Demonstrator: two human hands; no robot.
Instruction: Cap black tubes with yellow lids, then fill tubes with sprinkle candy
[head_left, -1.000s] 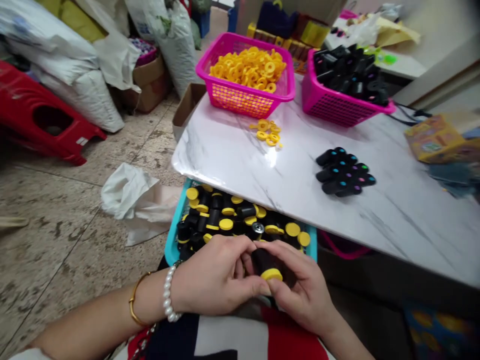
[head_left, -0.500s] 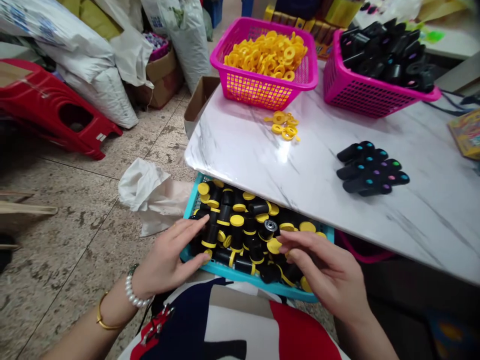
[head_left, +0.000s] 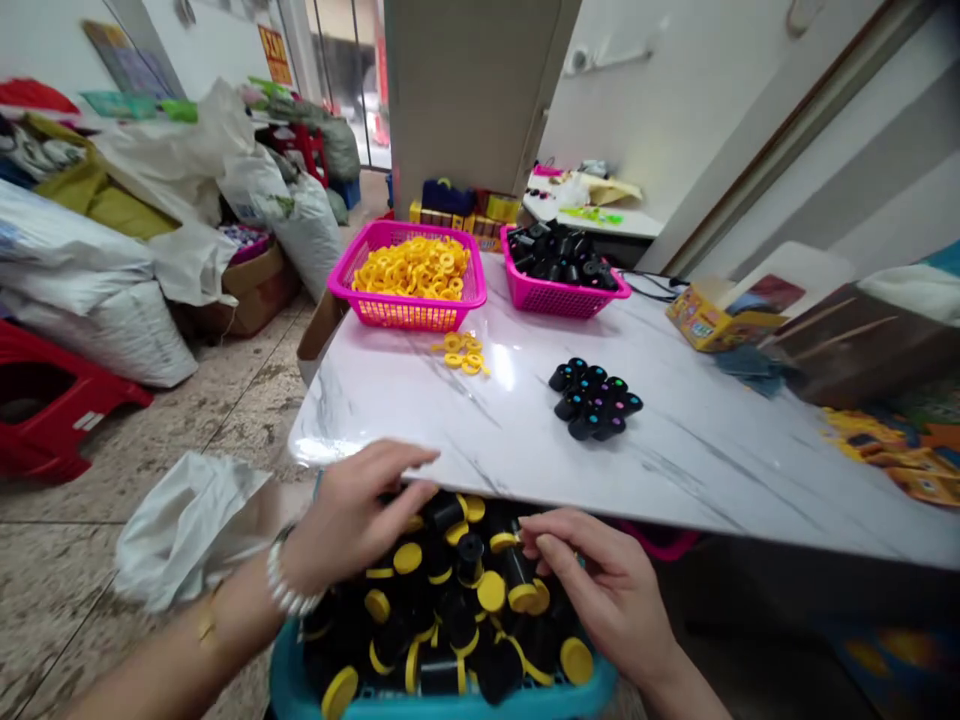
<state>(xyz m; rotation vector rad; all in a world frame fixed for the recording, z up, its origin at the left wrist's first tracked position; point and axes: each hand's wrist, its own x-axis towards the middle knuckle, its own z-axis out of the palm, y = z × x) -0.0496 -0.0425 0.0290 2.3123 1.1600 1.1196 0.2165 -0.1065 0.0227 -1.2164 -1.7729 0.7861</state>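
My left hand (head_left: pixel 360 520) is over the left side of a blue plastic basket (head_left: pixel 442 708), near the table's front edge. Its fingers are apart and hold nothing. The basket is full of black cylinders (head_left: pixel 439 672) with round yellow caps (head_left: pixel 491 592), lying at all angles. Over the basket's right side is my right hand (head_left: pixel 600 575), thumb and index finger drawn together in a pinch beside a yellow cap (head_left: pixel 502 542). Whatever is between those fingertips is too small to make out.
On the white marble-patterned table (head_left: pixel 405 410) stand a pink basket of yellow rings (head_left: pixel 412 270) and a pink basket of black parts (head_left: pixel 559 255). Loose yellow rings (head_left: pixel 465 355) and a cluster of black cylinders (head_left: pixel 596 400) lie before them. A white bag (head_left: pixel 187 525) rests on the floor.
The view has tilted up, showing more of the room. My left hand has moved towards the table edge, fingers still apart. My right hand remains at the basket's right side, its fingers pinched.
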